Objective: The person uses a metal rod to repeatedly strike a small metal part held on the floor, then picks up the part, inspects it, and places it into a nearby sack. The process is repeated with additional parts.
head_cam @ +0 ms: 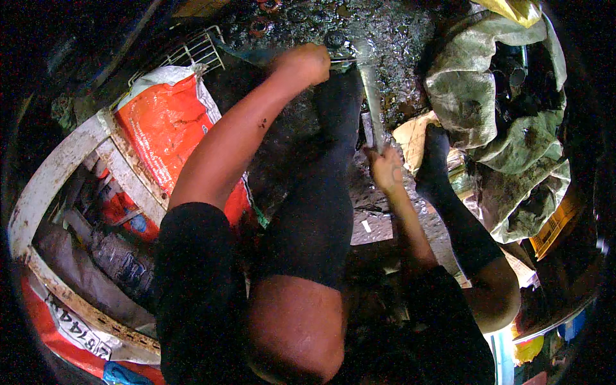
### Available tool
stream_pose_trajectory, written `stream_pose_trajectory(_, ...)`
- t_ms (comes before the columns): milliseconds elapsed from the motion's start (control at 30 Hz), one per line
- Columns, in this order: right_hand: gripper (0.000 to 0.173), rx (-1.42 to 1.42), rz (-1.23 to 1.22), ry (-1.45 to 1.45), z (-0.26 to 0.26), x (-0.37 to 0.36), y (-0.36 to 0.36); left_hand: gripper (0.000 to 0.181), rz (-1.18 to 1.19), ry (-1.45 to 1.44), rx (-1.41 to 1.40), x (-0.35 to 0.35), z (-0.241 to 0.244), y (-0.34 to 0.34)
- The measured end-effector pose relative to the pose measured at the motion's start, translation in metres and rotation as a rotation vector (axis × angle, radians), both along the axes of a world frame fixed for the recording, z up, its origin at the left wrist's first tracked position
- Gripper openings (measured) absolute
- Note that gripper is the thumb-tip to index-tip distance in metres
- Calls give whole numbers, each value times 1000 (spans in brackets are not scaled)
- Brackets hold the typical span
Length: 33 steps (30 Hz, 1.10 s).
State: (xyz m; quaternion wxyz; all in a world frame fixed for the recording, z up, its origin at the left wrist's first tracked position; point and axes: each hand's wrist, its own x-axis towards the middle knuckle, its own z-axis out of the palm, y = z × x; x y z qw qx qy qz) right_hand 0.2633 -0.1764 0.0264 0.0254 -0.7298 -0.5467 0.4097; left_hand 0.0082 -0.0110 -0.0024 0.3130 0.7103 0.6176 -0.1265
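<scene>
My left hand [305, 62] is closed in a fist around a slim, shiny metal piece [342, 60] that sticks out to the right. Most of that piece is hidden in the fist. Lower and to the right, my right hand [387, 171] grips the near end of a long pale shaft [371, 96], which runs up and away from me. Its far end is blurred beside the tip of the metal piece, so I cannot tell its shape or whether the two touch. Beneath both lies dark, wet-looking ground [399, 57] strewn with small shiny bits.
An open, dirty woven sack [462, 101] with dark contents stands on the right, near an orange crate [556, 228]. To the left are a red printed sack [163, 125], a white wire rack [195, 53] and a rusty white metal frame [57, 163]. Cardboard [409, 139] lies by my right foot.
</scene>
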Motion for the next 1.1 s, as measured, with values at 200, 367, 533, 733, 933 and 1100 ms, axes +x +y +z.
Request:
stream_pose_trajectory(200,31,40,-443,388,23,6,27,31,32,79,-65,-3,13,3)
stream_pose_trajectory(367,36,-25,-612,537,21,27,41,39,327,-139,-51,-33,14,-6)
stream_pose_trajectory(533,34,-3,-614,443,16,11,24,27,100,64,51,-17,8,-25)
stream_pose_trajectory(733,39,-139,-410,258,10,10,7,23,10,81,216,-15,-6,-33)
stream_pose_trajectory(933,36,5,-376,347,47,-17,18,23,-3,30,205,-20,-14,-23)
stream_pose_trajectory(1100,29,459,-418,763,73,-25,32,20,51,-62,209,-20,-8,-19)
